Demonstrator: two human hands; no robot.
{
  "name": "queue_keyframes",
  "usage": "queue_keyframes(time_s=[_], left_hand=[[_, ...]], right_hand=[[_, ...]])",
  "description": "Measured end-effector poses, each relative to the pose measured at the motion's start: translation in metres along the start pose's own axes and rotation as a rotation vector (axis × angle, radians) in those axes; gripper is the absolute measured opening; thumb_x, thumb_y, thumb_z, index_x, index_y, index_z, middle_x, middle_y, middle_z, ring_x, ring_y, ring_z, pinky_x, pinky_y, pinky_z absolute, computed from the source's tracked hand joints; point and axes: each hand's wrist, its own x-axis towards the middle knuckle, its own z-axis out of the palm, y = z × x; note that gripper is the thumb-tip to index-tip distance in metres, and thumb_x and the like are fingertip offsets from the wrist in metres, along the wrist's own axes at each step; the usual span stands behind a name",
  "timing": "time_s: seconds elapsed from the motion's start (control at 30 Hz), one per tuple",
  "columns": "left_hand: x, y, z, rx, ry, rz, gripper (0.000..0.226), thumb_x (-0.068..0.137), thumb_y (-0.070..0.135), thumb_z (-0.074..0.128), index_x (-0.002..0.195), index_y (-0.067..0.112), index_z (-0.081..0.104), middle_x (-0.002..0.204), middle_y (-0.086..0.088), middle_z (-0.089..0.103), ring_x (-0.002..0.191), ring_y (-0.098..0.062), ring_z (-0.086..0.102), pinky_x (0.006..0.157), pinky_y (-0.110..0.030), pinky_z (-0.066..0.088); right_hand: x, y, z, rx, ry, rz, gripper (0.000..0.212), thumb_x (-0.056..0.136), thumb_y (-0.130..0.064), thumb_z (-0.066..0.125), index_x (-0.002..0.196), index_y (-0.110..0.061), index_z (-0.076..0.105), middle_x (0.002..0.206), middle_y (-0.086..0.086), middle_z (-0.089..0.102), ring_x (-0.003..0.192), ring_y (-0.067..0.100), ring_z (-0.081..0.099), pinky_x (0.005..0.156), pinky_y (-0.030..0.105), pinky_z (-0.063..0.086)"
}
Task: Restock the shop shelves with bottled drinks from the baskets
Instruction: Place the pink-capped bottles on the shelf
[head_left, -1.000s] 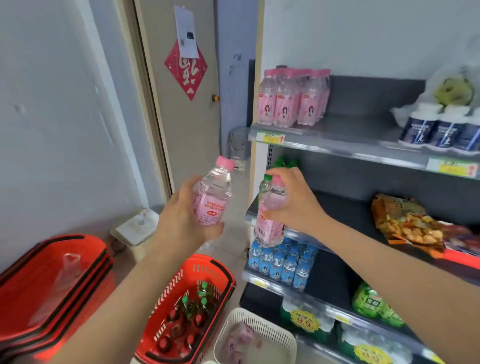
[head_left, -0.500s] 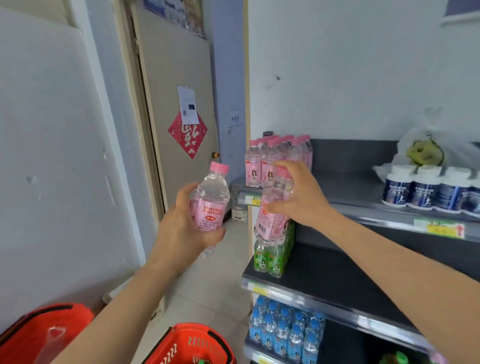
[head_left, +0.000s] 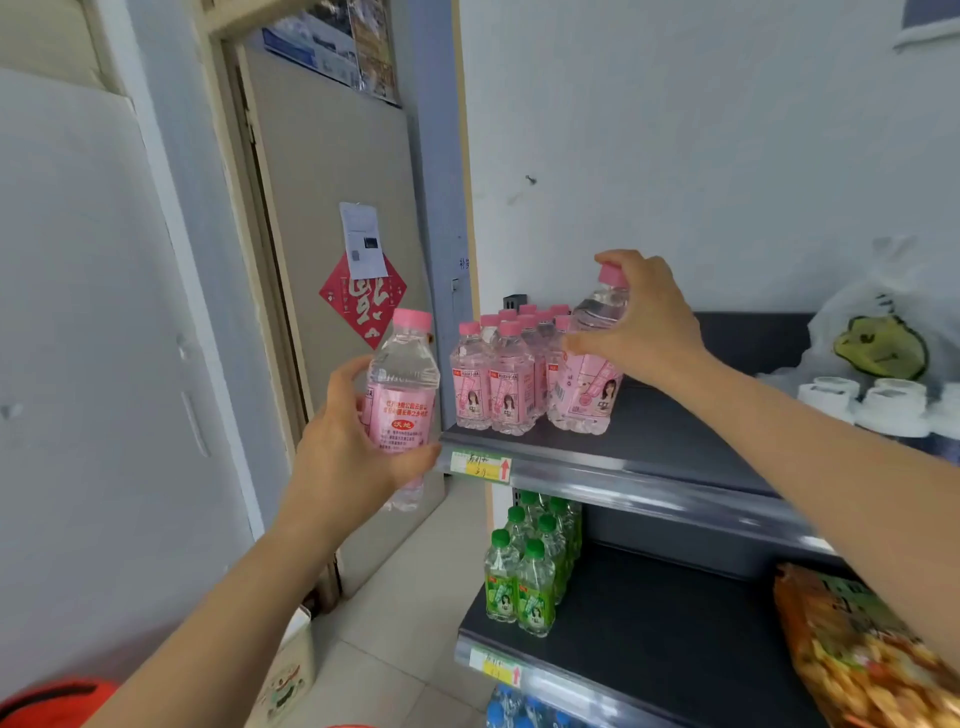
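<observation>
My right hand (head_left: 647, 322) grips a pink-capped bottle (head_left: 584, 395) by its neck and shoulder. That bottle leans a little, its base on the top shelf (head_left: 649, 447), right beside a cluster of several pink bottles (head_left: 496, 384). My left hand (head_left: 345, 457) holds a second pink-labelled bottle (head_left: 402, 395) upright in the air, left of the shelf's front edge. The baskets are almost out of frame; only an orange-red rim (head_left: 52, 701) shows at the bottom left.
Green-capped bottles (head_left: 524, 571) stand on the middle shelf, blue ones (head_left: 519, 712) below. A snack bag (head_left: 857, 654) lies at the right. White-lidded jars (head_left: 862, 402) and a plastic bag (head_left: 883, 338) sit on the top shelf's right. A door (head_left: 332, 312) is at the left.
My right hand has lifted its bottle up and right, onto the top shelf beside the pink cluster. The view has tilted upward; my left hand still holds its bottle in about the same place.
</observation>
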Motion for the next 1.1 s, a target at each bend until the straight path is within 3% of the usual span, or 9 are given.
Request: queue_keyframes(time_s=[0.33,0.7,0.9,1.1], left_hand=[[0.021,-0.014,0.046,-0.005,0.001,-0.044,0.092,0.06,0.027,0.087,0.132,0.027,0.03,0.085,0.025,0.052,0.073,0.015,0.055,0.054,-0.004,0.042],[0.032,-0.021,0.064,0.017,0.019,-0.071,0.093,0.059,0.027,0.088,0.134,0.025,0.032,0.087,0.03,0.048,0.071,0.012,0.054,0.052,-0.001,0.039],[0.036,-0.022,0.074,-0.003,0.025,-0.098,0.093,0.059,0.027,0.087,0.134,0.025,0.032,0.088,0.029,0.048,0.074,0.009,0.054,0.058,-0.004,0.038],[0.037,-0.023,0.083,-0.033,0.02,-0.11,0.094,0.059,0.028,0.088,0.134,0.025,0.032,0.089,0.027,0.05,0.077,0.007,0.055,0.059,-0.005,0.04]], right_hand=[[0.033,0.059,0.06,-0.161,-0.131,0.042,0.087,0.06,-0.041,0.083,0.134,-0.029,0.038,0.125,0.001,0.04,0.11,0.02,0.05,0.082,0.036,0.047],[0.046,0.066,0.09,-0.194,-0.147,0.033,0.085,0.067,-0.043,0.08,0.138,-0.027,0.036,0.135,0.004,0.036,0.122,0.023,0.044,0.087,0.038,0.046],[0.048,0.064,0.107,-0.278,-0.13,0.05,0.081,0.071,-0.042,0.077,0.138,-0.025,0.035,0.13,0.006,0.034,0.12,0.026,0.041,0.068,0.03,0.037],[0.052,0.071,0.118,-0.321,-0.119,0.032,0.082,0.071,-0.048,0.077,0.138,-0.024,0.035,0.126,0.005,0.036,0.115,0.025,0.043,0.064,0.03,0.037]])
